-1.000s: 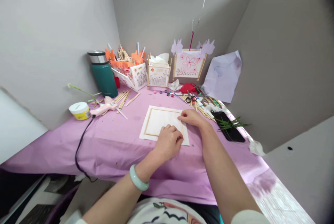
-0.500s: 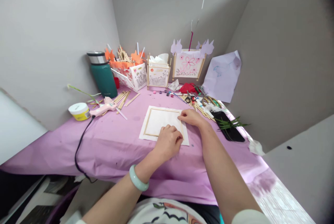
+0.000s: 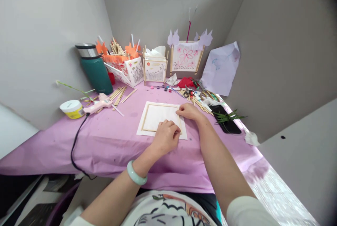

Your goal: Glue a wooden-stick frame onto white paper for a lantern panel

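A square frame of thin wooden sticks (image 3: 144, 118) lies flat on a white sheet of paper (image 3: 159, 115). My left hand (image 3: 166, 135), with a pale green bangle (image 3: 135, 174) on its wrist, rests over the near edge; its thumb and fingertips are pinched at the frame's near right corner. At the far right corner, the fingers of my right hand (image 3: 190, 111) are closed on the right-hand stick. My fingers cover parts of both corners.
A pink glue gun (image 3: 98, 104) lies left, by a white-and-yellow tub (image 3: 72, 109) and green bottle (image 3: 95, 71). Decorated paper lanterns (image 3: 155, 70) stand behind. Scissors (image 3: 189, 92), loose sticks (image 3: 201, 105) and a phone (image 3: 229, 126) are at right, on a purple cloth (image 3: 105, 141).
The camera view has shifted slightly, so everything sits a little higher and further left. Both hands keep their places at the frame's right side.
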Available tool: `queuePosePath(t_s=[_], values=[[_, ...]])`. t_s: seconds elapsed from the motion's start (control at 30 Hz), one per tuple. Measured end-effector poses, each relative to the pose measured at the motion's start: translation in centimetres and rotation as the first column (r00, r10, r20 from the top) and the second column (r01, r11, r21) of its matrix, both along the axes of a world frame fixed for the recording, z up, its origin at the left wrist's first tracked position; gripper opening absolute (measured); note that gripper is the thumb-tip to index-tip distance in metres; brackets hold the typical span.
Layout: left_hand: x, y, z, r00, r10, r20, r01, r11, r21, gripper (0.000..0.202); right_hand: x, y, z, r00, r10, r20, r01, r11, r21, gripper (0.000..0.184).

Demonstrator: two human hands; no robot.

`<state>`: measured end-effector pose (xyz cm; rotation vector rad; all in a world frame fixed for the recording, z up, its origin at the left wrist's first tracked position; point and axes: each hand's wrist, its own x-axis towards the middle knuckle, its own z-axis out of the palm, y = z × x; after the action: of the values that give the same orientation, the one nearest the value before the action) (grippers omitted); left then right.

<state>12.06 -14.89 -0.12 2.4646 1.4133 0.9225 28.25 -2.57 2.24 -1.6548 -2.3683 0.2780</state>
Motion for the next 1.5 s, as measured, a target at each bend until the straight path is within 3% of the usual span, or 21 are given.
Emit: queuePosePath(t_s=[0.77, 1.27, 1.4, 1.5], values=[[0.2, -0.1, 0.0, 0.999, 0.027, -0.017, -0.027, 1.0, -0.008, 0.014, -0.4, -0.3, 0.4, 0.998, -0.051, 0.021, 0.052, 0.999, -0.018, 0.025], [0.1, -0.4, 0.1, 1.0, 0.027, 0.005, -0.027, 1.0, 0.009, 0.011, -0.2, -0.2, 0.2, 1.0, -0.016, -0.007, 0.016, 1.0, -0.022, 0.026], [-1.0, -0.7, 1.0, 0.995, 0.014, 0.101, -0.02, 0.998, 0.053, 0.015, 0.0, -0.2, 0.3, 0.999, 0.021, -0.033, -0.022, 0.999, -0.029, 0.028], [-3.3, -0.5, 1.9, 0.982, 0.058, 0.178, -0.074, 0.994, 0.084, 0.014, 0.2, -0.1, 0.3, 0.998, 0.029, -0.052, -0.031, 0.999, -0.03, 0.033]])
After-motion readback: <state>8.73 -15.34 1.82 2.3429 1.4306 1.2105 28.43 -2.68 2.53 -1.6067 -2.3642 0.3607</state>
